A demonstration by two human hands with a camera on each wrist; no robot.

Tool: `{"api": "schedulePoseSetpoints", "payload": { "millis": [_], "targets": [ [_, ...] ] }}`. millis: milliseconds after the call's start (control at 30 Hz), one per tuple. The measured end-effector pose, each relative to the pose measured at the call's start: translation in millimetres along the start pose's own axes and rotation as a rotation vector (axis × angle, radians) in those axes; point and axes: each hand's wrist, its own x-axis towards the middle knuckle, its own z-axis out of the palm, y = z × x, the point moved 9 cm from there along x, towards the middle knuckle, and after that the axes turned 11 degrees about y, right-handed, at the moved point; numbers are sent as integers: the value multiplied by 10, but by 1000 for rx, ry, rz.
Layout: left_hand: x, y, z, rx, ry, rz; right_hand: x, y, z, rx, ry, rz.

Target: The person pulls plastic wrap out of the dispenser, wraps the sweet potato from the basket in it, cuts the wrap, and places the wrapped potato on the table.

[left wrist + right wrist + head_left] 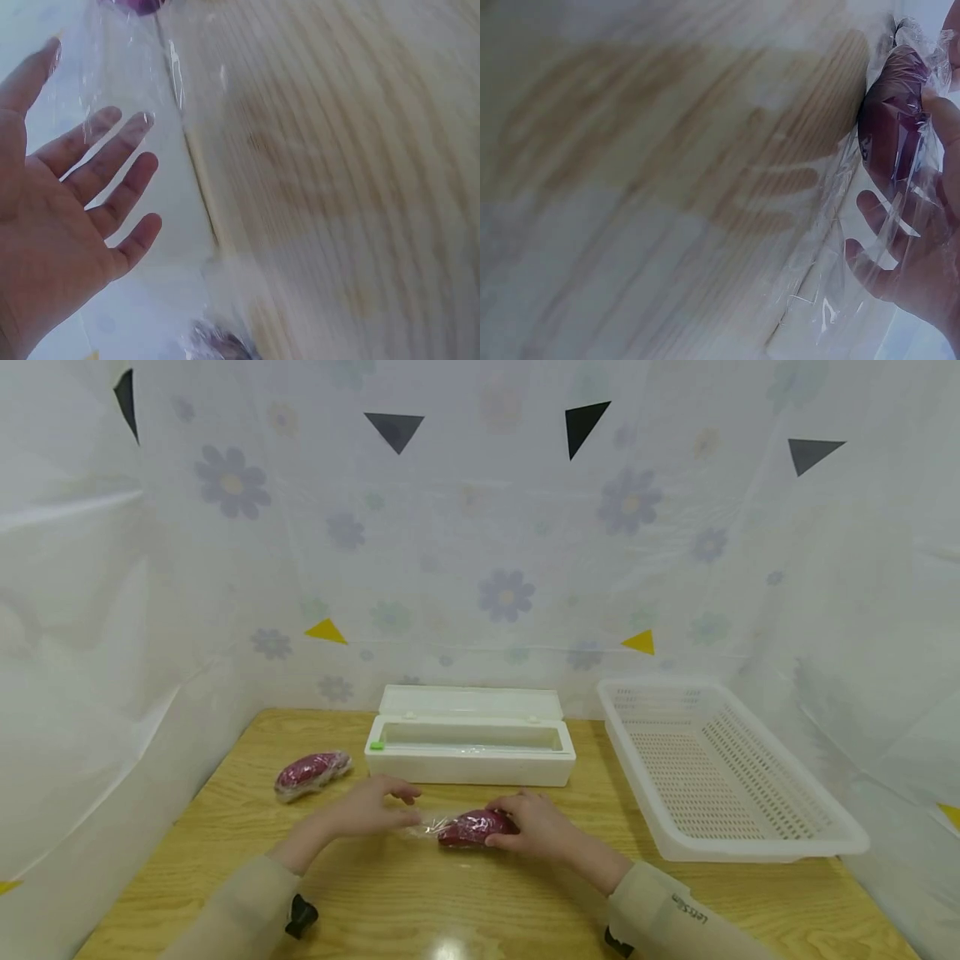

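Note:
A purple sweet potato (471,828) in clear plastic wrap lies on the table in front of the white box. My right hand (542,828) grips its right end, thumb on the near side and fingers over the far side. In the right wrist view, loose film hangs in front of some fingers of this hand (922,240). To the left, my left hand (369,808) reaches toward the wrap's loose end (431,825). The left wrist view shows that hand (67,187) with fingers spread and film overlapping its fingertips.
Behind the hands stands a white plastic-wrap dispenser box (468,770), its lid (471,702) raised and a green slider (377,746) at its left. Another wrapped sweet potato (311,773) lies at left. A white slotted basket (757,850) occupies the table's right side.

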Motion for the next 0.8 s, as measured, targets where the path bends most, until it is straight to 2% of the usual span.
{"api": "schedulePoseSetpoints", "payload": {
  "millis": [133, 300, 500, 667, 800],
  "targets": [
    [-85, -103, -59, -44, -40, -37, -6, 1, 0, 14, 5, 3],
    [-143, -178, -64, -24, -63, -9, -4, 7, 4, 21, -3, 15],
    [-149, -217, -51, 23, -12, 21, -6, 24, 18, 31, -2, 24],
    [-113, -164, -68, 41, 49, 89, -14, 35, 28, 35, -3, 36],
    [-82, -186, -103, 59, 89, 77, -15, 29, 20, 35, -5, 44]
  ]
}}
